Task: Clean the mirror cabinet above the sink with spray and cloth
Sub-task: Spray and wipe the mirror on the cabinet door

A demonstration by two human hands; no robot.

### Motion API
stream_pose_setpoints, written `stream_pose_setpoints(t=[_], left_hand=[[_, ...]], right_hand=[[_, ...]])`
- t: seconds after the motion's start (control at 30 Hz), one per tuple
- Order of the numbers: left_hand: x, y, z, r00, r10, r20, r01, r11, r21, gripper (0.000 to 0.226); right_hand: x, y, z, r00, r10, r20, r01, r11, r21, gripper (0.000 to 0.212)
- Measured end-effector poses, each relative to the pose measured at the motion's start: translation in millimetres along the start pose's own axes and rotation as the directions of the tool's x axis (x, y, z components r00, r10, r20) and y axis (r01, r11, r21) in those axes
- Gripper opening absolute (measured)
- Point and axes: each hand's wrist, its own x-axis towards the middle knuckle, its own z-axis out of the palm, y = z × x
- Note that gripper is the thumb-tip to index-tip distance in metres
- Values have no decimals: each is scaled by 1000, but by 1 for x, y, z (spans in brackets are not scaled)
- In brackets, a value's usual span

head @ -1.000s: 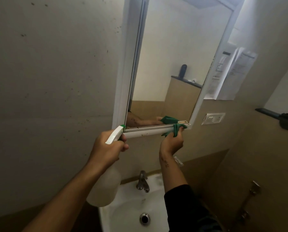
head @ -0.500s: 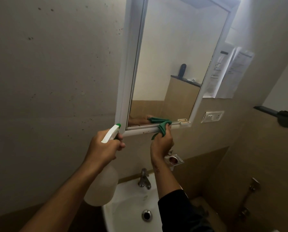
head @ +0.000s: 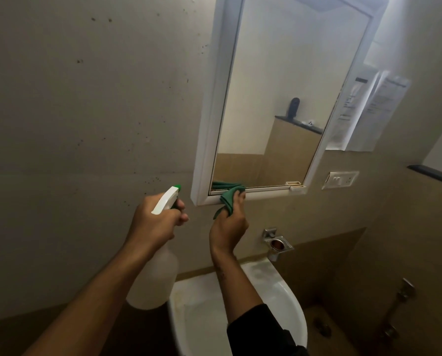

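1. The right hand (head: 229,224) with the crumpled green cloth (head: 229,199) is now sitting further left along the bottom edge of the white-framed mirror cabinet (head: 207,155) than a second ago, near its lower left corner.
2. This hand's grip is pinching the cloth against the frame at frame centre.
3. The left hand (head: 153,222) is clenching the neck of the translucent white spray bottle with green nozzle (head: 155,276), left of centre.
4. The white ceramic sink (head: 286,291) is sitting below.

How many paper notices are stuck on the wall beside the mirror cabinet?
2. One paper notice hangs right against the mirror cabinet frame's right edge; the second notice hangs just right of it, overlapping it. Others could lie beyond the frame.
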Motion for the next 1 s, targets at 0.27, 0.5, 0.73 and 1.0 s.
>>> stream_pose_setpoints(t=[0.27,0.5,0.73,1.0], left_hand=[[-2,-7,-13,1000,-6,-19,6,1000,5,20],[-7,-14,-30,999,-20,-35,20,1000,11,19],[-15,-17,-40,999,-14,-32,15,999,31,18],[-25,-17,-52,998,-27,-53,28,1000,13,18]], right_hand=[[-27,-15,9,999,-37,35,35,998,43,59],[-50,-30,16,995,-40,93,35,998,56,59],[-59,-35,15,989,-40,143,27,995,95,58],[-61,-33,4,977,-36,212,-2,985,174,54]])
